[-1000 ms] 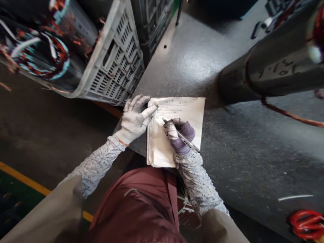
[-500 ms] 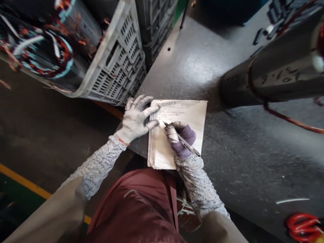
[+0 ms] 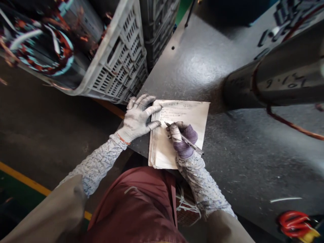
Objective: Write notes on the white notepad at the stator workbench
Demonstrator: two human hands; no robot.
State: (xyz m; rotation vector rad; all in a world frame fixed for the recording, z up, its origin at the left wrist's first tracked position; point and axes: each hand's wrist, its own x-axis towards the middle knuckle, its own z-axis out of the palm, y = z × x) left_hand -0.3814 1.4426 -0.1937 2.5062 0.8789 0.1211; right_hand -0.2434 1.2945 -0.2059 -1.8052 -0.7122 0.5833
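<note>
In the head view, our left hand (image 3: 138, 118) is spread, partly on the notebook (image 3: 163, 148); our right hand (image 3: 181, 144) grasps the pen (image 3: 193, 146). The notebook is at the border of the counter (image 3: 243, 158): if we press weakly, it could slip under the pen.

Head camera: looked out from the wearer's brow, above the maroon garment (image 3: 136, 209) | facing: forward, steeply down | range: near | centre: fell on the notebook (image 3: 164, 152), between left hand (image 3: 137, 118) and right hand (image 3: 182, 139) | span: took in the worktable (image 3: 240, 152) rightward and, cut by the frame edge, the crate (image 3: 115, 69) upper left
</note>
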